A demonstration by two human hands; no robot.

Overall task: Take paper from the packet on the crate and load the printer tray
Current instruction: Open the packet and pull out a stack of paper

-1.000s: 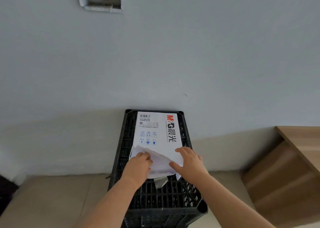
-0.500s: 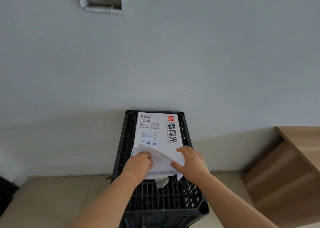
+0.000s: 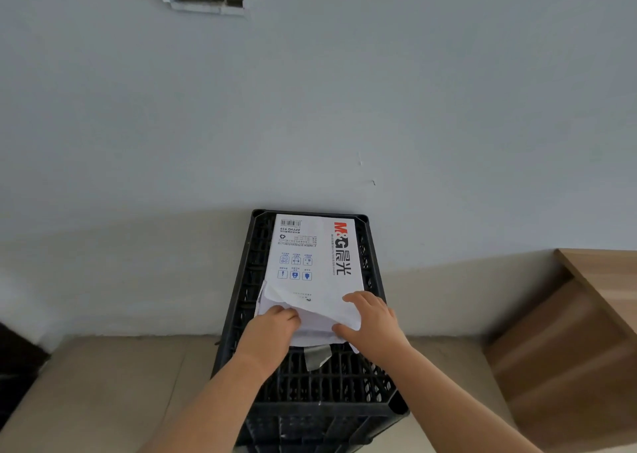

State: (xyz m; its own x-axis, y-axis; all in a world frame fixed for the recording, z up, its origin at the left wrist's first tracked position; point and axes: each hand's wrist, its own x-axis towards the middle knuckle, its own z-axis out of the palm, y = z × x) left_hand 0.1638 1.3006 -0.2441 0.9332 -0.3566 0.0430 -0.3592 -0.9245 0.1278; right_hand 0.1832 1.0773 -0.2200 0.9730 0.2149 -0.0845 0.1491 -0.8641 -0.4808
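— Head view first: what is being shown beyond the hands?

— A pale wall [image 3: 379, 90] is being shown far ahead of both hands, and a black crate [image 3: 320, 394] is being seen directly beneath them. A wooden step [image 3: 579, 332] is being shown well off to the right of the right hand.

— And the packet?

— The paper packet [image 3: 315, 256] is being supported on the crate top, reaching from under the fingers away toward the wall. Its torn near end is being lifted.

— The hands?

— The left hand [image 3: 272, 332] is being kept curled, its fingers closed on the torn wrapper flap [image 3: 310, 311]. The right hand [image 3: 374, 321] is being held half spread, pinching the packet's near right corner between thumb and fingers.
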